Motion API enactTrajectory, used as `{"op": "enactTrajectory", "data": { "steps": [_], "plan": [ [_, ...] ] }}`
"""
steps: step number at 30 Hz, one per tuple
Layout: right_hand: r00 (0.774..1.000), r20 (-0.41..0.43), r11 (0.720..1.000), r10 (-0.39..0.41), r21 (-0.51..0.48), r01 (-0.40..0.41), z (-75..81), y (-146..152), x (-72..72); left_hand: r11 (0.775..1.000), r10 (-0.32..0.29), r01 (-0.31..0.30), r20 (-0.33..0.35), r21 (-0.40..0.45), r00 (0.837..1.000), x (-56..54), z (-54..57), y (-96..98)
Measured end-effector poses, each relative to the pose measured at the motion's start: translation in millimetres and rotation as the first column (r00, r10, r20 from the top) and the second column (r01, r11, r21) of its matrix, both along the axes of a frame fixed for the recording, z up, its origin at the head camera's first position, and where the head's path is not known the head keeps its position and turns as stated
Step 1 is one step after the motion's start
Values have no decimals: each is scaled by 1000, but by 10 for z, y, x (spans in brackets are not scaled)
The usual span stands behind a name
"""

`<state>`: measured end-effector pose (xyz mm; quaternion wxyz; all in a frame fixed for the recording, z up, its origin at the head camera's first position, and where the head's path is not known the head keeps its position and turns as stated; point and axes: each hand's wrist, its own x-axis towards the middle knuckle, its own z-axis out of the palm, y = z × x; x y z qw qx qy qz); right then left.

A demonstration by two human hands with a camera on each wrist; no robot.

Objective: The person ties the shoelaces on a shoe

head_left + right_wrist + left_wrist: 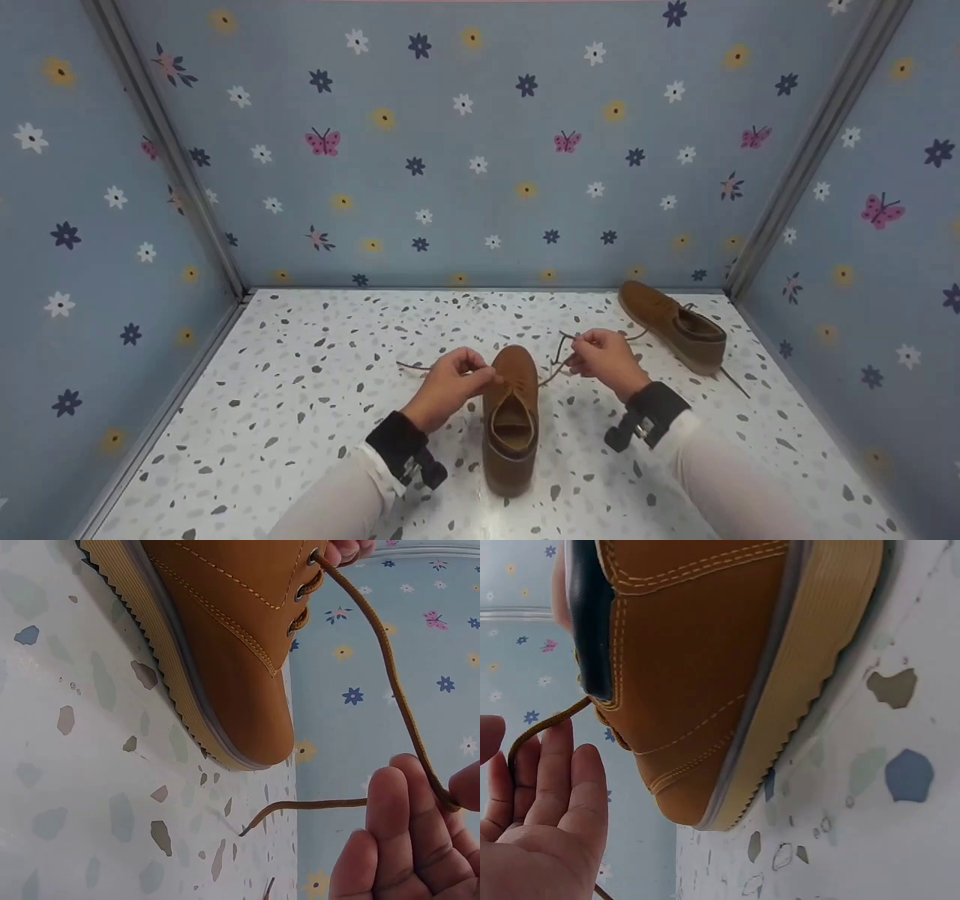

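A brown lace-up shoe (514, 371) stands on the speckled surface, its toe pointing away from me. At its left side my left hand (454, 382) holds one end of the shoelace (549, 722) between thumb and fingers, and the lace's tail sticks out to the left. To the right of the shoe, my right hand (606, 361) pinches the other shoelace end (391, 667) between thumb and fingertips. This length runs from the top eyelet to the fingers, its tip hanging beyond them. Lace rows cross the lower eyelets (298, 594).
A matching brown shoe (667, 330) lies at the back right, a loose lace trailing from it. Blue flowered panels (480, 150) stand at the back and both sides of the white speckled surface (315, 420). Each wrist wears a black strap with a camera.
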<state>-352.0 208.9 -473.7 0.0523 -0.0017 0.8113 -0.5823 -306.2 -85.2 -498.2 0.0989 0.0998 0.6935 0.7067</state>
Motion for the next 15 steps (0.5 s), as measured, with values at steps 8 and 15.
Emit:
{"op": "enactTrajectory", "data": {
  "steps": [8, 15],
  "plan": [
    [1000, 12, 999, 16, 38, -16, 24, -17, 3, 963, 102, -107, -31, -246, 994, -30, 173, 1],
    [1000, 5, 999, 29, 46, -29, 55, 3, 3, 840, 153, -168, -72, -515, 986, -98, 234, -78]
  ]
}}
